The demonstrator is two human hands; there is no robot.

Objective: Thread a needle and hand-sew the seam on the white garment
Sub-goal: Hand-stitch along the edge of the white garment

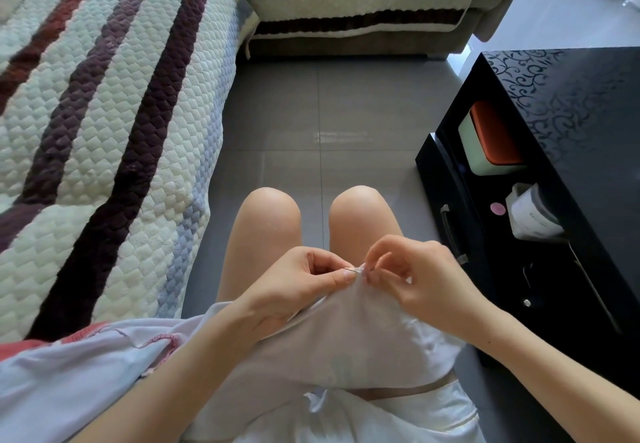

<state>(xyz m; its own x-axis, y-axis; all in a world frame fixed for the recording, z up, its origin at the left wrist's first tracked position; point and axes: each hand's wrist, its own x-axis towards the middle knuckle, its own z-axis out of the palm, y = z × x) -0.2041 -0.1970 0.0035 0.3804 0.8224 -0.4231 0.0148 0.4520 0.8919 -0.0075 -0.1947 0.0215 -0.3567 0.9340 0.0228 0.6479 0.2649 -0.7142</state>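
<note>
The white garment (353, 335) lies over my lap, its top edge lifted between both hands above my knees. My left hand (304, 279) pinches the raised fabric edge between thumb and forefinger. A thin dark needle (354, 270) pokes out of the seam edge just beside my left thumbnail. My right hand (415, 276) pinches the needle's other end at the fabric with curled fingers. I cannot make out the thread.
A quilted striped sofa cover (104, 130) fills the left side. A black low table (571, 165) stands at the right, its open drawer holding an orange-lidded box (495, 137) and a white roll (533, 214). Grey tiled floor (329, 113) lies ahead.
</note>
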